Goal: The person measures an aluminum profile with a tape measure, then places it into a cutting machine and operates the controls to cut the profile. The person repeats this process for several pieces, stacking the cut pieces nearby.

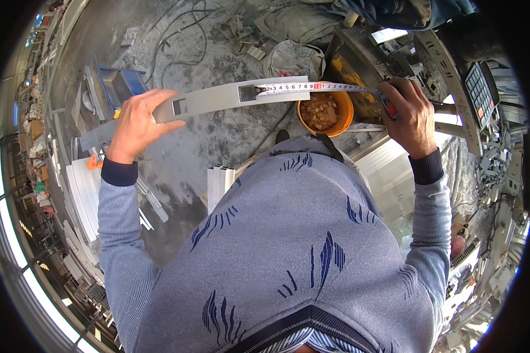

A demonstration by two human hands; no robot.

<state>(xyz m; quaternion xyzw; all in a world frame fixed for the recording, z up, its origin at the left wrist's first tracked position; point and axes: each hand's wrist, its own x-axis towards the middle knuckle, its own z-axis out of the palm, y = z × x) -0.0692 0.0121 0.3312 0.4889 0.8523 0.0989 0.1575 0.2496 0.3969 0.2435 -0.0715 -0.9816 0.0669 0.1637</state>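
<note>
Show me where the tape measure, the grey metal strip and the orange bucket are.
tape measure [330,87], head view, on the yellow blade.
grey metal strip [218,100], head view, on its flat middle face.
orange bucket [346,115], head view, on its right rim.

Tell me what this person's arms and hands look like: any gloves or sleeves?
No gloves: the left hand and the right hand are both bare. Both arms wear long sleeves of a grey-blue, finely striped knit, each ending in a dark navy ribbed cuff at the wrist. The same top carries scattered dark blue leaf-like marks across the body. No watch or rings can be seen.
</note>
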